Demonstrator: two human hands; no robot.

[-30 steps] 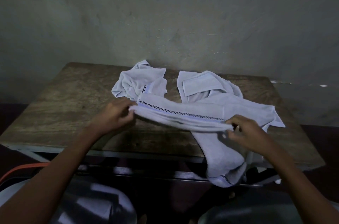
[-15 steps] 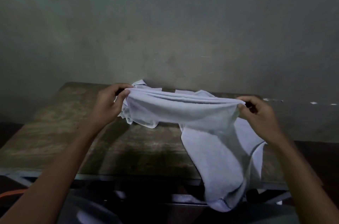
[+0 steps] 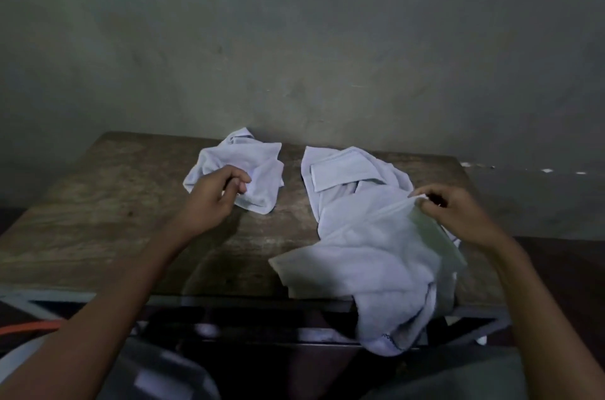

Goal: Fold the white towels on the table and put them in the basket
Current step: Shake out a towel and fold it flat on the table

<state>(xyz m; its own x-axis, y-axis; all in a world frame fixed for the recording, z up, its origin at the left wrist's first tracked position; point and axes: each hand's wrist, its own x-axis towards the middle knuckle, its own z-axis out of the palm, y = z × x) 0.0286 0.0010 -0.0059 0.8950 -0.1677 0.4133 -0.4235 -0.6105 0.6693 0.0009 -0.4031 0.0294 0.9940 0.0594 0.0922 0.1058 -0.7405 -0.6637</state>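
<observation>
My right hand (image 3: 458,216) pinches the top edge of a white towel (image 3: 376,255). The towel slumps on the right side of the wooden table (image 3: 114,219), and its lower end hangs over the front edge. My left hand (image 3: 212,196) hovers with loosely curled fingers and nothing in it, just in front of a crumpled white towel (image 3: 255,167) at the back middle. A third white towel (image 3: 340,170), partly folded over itself, lies at the back right, behind the held one. No basket is clearly visible.
A grey wall rises right behind the table. The table's metal frame (image 3: 49,298) shows below the front edge. An orange cable (image 3: 29,327) runs at the lower left. A pale rounded object (image 3: 157,376) sits below my left arm.
My left hand let go of the towel and moved down over the crumpled towel. The towel, earlier stretched between both hands, has dropped onto the table, held only by my right hand.
</observation>
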